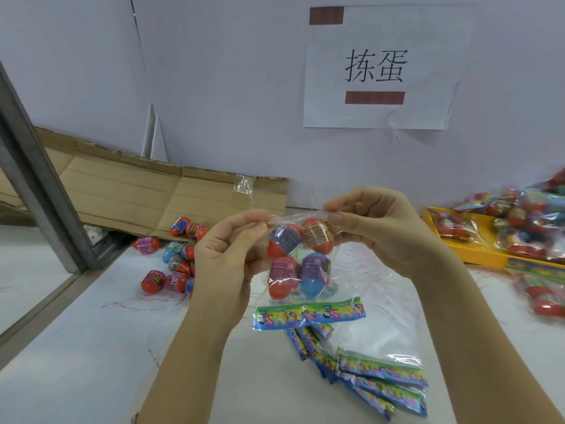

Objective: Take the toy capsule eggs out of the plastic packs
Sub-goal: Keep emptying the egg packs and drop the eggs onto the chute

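At the centre of the frame the left hand [226,255] and right hand [376,228] each pinch the pack's [334,255] top edge, fingertips clamped on plastic; the pack hangs lengthwise below them, its 4 eggs [315,270] stacked beneath both hands, equally near

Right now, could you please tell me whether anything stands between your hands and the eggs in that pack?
Yes: the film of the clear pack. It encloses all four eggs, while the left hand and right hand pinch its top edge. Whether that edge is open I cannot tell.
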